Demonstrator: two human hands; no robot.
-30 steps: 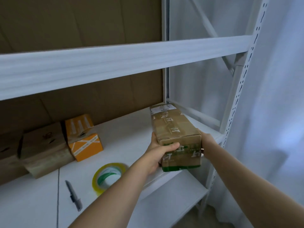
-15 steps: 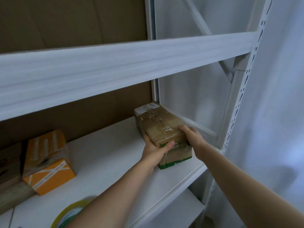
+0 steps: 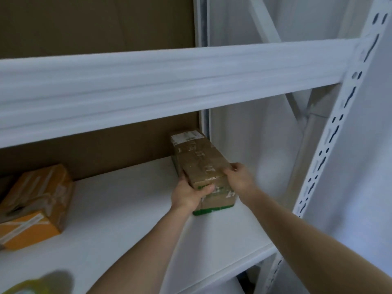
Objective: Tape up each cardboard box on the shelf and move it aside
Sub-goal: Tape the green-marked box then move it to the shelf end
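A long brown cardboard box (image 3: 199, 154) with tape, a white label on its far end and a green bottom edge lies on the white shelf (image 3: 131, 204), its far end at the back right corner. My left hand (image 3: 186, 195) grips its near left corner, thumb across the front face. My right hand (image 3: 238, 177) holds the near right edge, fingers curled on the top. An orange box (image 3: 36, 209) with white tape sits at the left.
A roll of yellow-green tape (image 3: 31, 285) shows blurred at the bottom left. A white shelf beam (image 3: 169, 81) crosses overhead. The perforated white upright (image 3: 331, 145) stands at the right, brown cardboard backing behind, a lower shelf below.
Both hands have carried the brown box away from the shelf's front edge and set it deep at the back right corner. The view has shifted right, so the pen and other boxes left the frame.
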